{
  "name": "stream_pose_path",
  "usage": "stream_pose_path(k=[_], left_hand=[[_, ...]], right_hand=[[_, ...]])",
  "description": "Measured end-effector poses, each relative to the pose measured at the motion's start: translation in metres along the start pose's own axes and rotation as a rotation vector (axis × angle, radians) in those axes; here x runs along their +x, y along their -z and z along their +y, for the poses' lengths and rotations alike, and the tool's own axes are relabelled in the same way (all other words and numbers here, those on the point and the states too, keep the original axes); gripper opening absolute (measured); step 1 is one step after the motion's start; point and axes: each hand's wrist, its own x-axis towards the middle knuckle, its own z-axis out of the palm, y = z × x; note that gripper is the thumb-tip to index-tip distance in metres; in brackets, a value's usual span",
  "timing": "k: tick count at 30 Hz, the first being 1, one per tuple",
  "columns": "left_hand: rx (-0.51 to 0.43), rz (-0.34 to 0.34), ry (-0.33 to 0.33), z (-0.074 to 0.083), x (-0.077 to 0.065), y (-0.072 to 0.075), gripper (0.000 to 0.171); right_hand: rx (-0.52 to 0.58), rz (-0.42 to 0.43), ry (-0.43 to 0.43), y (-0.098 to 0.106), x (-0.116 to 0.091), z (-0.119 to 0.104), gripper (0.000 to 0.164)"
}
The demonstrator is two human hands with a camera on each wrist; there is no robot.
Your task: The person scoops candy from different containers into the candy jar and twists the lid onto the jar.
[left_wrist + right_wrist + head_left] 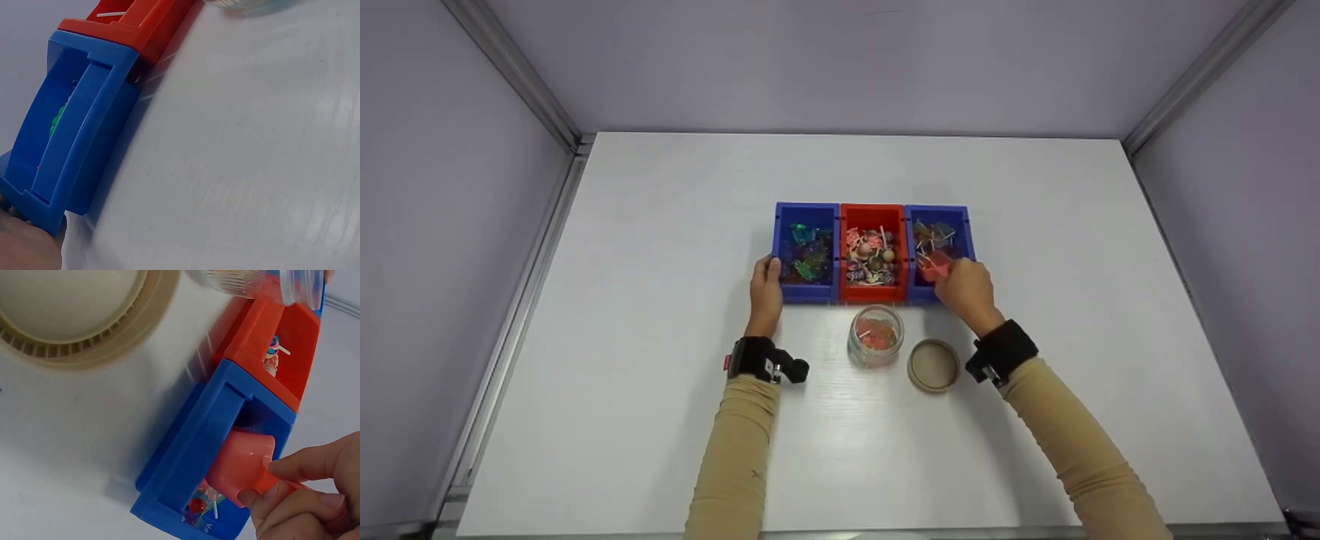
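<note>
My right hand pinches a pink plastic scoop between thumb and fingers. The scoop's bowl sits down inside the right blue bin, among small lollipop-like pieces with white sticks. On the other side, my left hand grips the outer wall of the left blue bin, thumb at its rim; most of those fingers are hidden. That bin contains green and bluish pieces. In front of the bins stands an uncapped glass jar with pinkish pieces inside.
A red bin of colourful stick candies joins the two blue ones in a row. Beside the jar, a round beige lid lies on the white table. Pale panels enclose the table at the back and sides.
</note>
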Motion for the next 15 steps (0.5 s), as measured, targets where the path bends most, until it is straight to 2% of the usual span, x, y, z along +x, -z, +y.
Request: stream_pose_path(k=[7, 11, 15], left_hand=[[-0.009, 0.01, -0.01, 0.001, 0.001, 0.0, 0.048], [-0.004, 0.015, -0.011, 0.0, 0.001, 0.0, 0.048], [-0.002, 0.024, -0.01, -0.001, 0.002, -0.001, 0.047]], right_hand=[[0.054, 0.056, -0.009, -0.01, -0.004, 0.004, 0.019], [0.072, 0.058, -0.036, -0.016, -0.005, 0.007, 0.015], [0.083, 0.051, -0.053, -0.021, -0.005, 0.009, 0.019]])
